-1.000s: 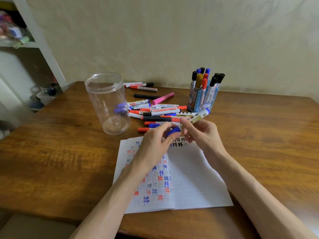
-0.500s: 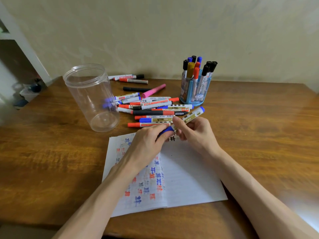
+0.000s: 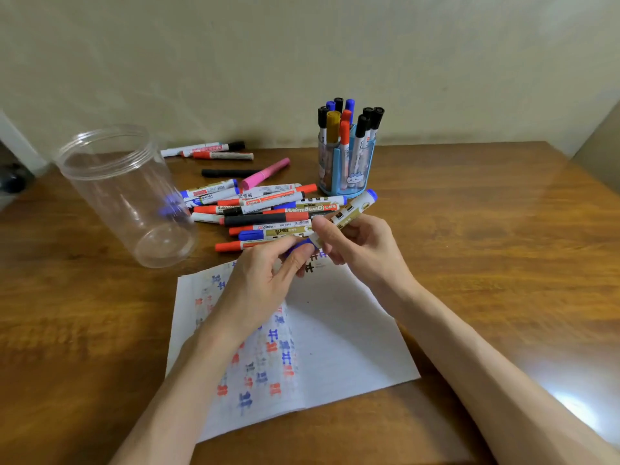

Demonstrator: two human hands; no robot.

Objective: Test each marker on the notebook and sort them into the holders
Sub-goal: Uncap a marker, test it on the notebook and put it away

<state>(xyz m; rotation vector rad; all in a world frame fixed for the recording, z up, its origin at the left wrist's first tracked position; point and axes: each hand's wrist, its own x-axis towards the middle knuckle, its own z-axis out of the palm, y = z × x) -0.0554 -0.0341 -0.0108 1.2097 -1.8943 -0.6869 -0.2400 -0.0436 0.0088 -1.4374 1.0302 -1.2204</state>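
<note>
While near notebook (image 3: 335, 330), marker (image 3: 355, 209) in fingers (image 3: 322, 227).

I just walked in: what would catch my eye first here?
Two hands meet at the centre: the right hand holds a marker, the left hand pinches its blue cap, above a notebook with red and blue test marks. Behind lies a pile of markers, with an empty clear jar to its left and a full blue holder behind.
</note>
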